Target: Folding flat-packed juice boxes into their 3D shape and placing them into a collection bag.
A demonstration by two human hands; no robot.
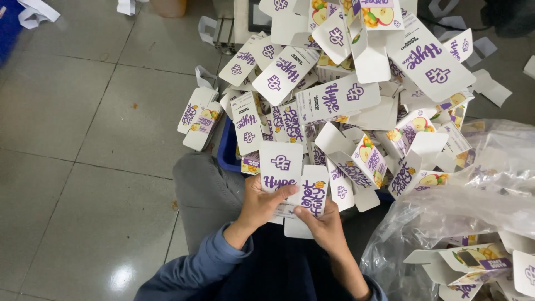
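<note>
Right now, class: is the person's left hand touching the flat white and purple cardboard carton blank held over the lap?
Touching. The head view shows the left hand gripping the flat white and purple cardboard carton blank, thumb pressed across its front face.

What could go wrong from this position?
1. The heap of flat cartons overhangs the blue bin; some already lie on the tiled floor, so more may slide off.
2. Both hands, left hand and right hand, pinch one white-and-purple carton by its edges; its flaps may crease.
</note>
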